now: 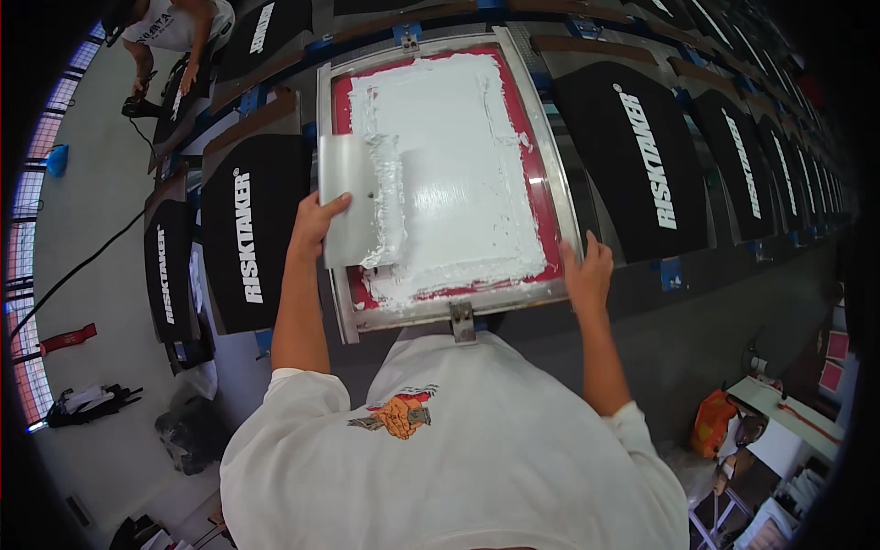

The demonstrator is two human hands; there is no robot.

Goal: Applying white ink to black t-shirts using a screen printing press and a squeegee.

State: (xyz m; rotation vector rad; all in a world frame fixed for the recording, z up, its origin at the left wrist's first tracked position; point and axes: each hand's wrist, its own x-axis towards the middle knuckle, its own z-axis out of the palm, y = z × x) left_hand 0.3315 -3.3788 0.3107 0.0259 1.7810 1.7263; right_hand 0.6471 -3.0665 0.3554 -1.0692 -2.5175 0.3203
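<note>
In front of me lies a screen printing frame (539,137) with a metal rim and a red-edged mesh, its middle spread with thick white ink (449,174). My left hand (316,223) grips a wide metal squeegee (344,203), thumb on top. This blade stands over the left part of the mesh, with a ridge of white ink along its right edge. At the frame's lower right corner is my right hand (588,273), its thumb on the rim and its bent fingers just outside it. The undersides of both hands are hidden.
Black printed fabric panels (632,160) lie on boards in a row to both sides. A metal clamp (463,323) sits at the frame's near edge. Far left, another person (188,32) leans over a panel, holding a dark tool. An orange bag (715,423) is at lower right.
</note>
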